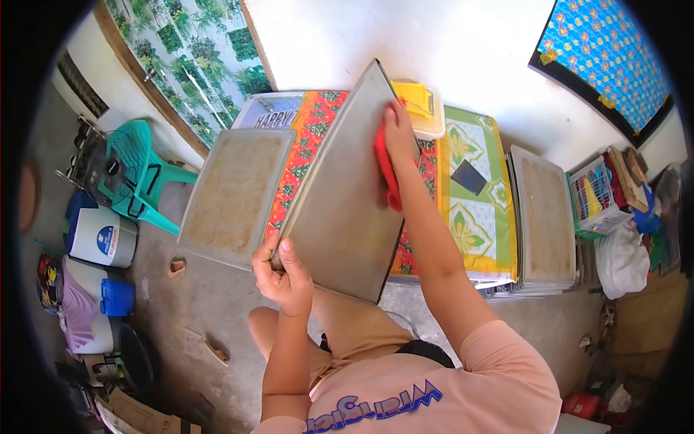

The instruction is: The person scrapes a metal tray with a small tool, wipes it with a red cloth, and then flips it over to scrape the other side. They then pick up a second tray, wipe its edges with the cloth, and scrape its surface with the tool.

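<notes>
In head view: holding one large metal tray, tilted, above the covered table, with the left hand closed on its lower left edge, between thumb and fingers. With the right hand, gripping a red cloth against the tray's face, near the right edge. Partly hidden: the cloth, under the right hand, and a pale container, behind the tray. Hard to make out: the exact contact of left fingertips.
</notes>
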Demonstrator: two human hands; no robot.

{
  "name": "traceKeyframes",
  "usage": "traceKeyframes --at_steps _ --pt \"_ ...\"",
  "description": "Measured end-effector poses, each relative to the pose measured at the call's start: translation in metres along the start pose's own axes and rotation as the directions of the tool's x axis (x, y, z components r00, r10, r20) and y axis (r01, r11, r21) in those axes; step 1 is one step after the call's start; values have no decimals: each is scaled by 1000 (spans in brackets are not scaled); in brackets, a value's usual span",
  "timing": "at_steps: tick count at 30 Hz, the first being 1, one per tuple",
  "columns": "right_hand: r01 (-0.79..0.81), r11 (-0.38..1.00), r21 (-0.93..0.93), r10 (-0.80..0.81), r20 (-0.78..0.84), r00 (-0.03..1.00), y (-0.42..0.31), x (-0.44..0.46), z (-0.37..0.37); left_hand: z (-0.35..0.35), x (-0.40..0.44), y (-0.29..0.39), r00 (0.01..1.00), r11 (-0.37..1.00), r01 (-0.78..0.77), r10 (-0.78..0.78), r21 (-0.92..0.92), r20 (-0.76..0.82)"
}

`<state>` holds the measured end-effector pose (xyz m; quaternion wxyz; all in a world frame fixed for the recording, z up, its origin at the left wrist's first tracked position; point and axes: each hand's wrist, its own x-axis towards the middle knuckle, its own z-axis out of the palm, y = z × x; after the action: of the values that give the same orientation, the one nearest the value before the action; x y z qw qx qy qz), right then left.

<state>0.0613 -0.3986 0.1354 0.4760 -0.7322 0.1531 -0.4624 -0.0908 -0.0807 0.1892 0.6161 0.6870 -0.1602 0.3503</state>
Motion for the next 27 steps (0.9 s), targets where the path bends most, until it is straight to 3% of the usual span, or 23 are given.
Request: traceKeyframes --at_steps 2,5,6,8,10,12,15,16,18,20,22,24,27 --pt "209 976 60 -210 6 978 -53 8 10 2 -1 5 999 999 -43 43 -1 0" --pt "227 971 67 -231 43 972 -26 32 22 2 -6 8 998 998 -57 57 7 0" --pt "187 982 32 -188 29 982 -2 33 20 -1 -7 6 1000 999 -29 29 18 7" --pt "-52 981 -187 62 52 997 66 21 10 0 -6 3 1000 1000 -2 2 19 -7" --pt "-311 855 -414 350 20 936 87 -7 -15 -1 -5 0 999 1000 7 -6 7 -38" --pt "-333 793 -511 342 -80 936 139 -37 -29 -2 -6 -8 994 998 64 -63 11 -88" --pt "-306 705 -639 367 -40 929 118 -74 -49 -6 -12 -18 983 991 136 -133 17 -126" --pt "-181 705 -686 206 -47 977 129 -91 -44 -6 -12 -20 979 989 150 -146 15 -145" --pt "-141 872 -469 127 -60 990 100 -136 -44 -7 -11 -17 974 983 175 -164 56 -153" --pt "-50 941 -334 36 -48 998 47 -185 -49 -8 -10 -16 972 976 187 -167 114 -165" --pt "-36 938 -344 66 76 995 -6 -238 -62 -11 -9 -17 973 963 190 -159 190 -165" --pt "-44 971 -235 80 147 986 -50 -273 -76 -11 -11 -16 965 966 225 -203 129 -165" --pt "51 986 -157 14 388 922 -79 -308 -108 -8 -10 -12 961 965 244 -227 93 -159"
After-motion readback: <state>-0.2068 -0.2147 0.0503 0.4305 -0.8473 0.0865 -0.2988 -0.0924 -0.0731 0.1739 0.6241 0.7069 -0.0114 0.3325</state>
